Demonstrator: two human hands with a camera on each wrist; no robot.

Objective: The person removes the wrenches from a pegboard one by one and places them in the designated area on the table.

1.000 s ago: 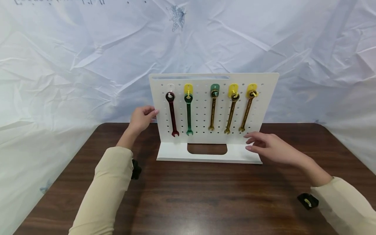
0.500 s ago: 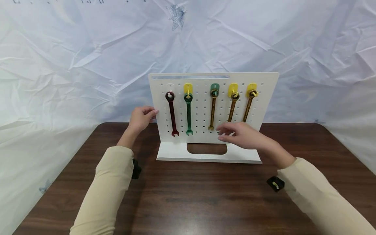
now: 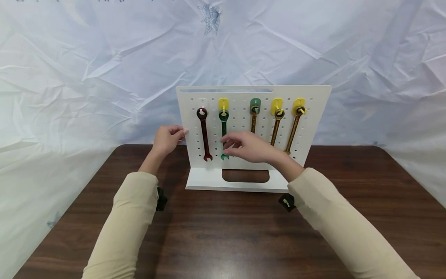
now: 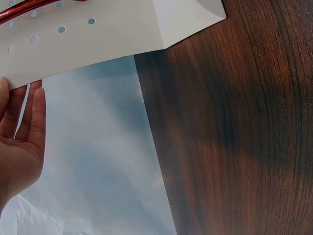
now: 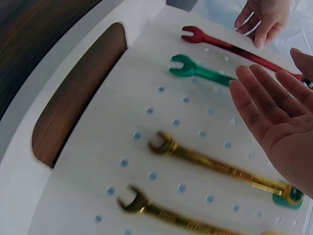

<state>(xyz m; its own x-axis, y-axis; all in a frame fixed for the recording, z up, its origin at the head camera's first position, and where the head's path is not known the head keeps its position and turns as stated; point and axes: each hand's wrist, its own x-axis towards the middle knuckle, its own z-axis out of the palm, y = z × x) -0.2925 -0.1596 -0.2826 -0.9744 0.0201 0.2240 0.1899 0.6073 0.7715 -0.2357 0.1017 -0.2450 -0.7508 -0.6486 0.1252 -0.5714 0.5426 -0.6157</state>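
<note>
White pegboard (image 3: 239, 104) upright on the brown worktop (image 3: 223, 236), carrying five combination wrenches: red wrench (image 3: 204, 135) on a white hook (image 3: 202, 103), green wrench (image 3: 224, 126) on a yellow hook (image 3: 223, 102), then three gold wrenches (image 3: 253, 122) on one green hook (image 3: 255, 101) and two more yellow ones. All hung by the ring end, forked ends down; to judge by that, hanging complete for these five, none off its hook.

Pinching the board's left edge with the left hand (image 3: 168, 139), thumb in front, fingers (image 4: 38, 112) behind; steadying apparently secured. Right hand (image 3: 249, 146) before the green wrench's lower shaft, fingers loosely spread and holding nothing; cannot tell contact from a near pass. Not yet made: any right-hand grip on a wrench.

Widest gap in the row between green and first gold; tighter spacing elsewhere. Left edge partly taken by the left hand, lower gold shafts partly screened by the right hand and wrist. Top and right edges unobstructed. Pale sheet backdrop (image 3: 104, 77) behind; ample room before the base's front edge.
</note>
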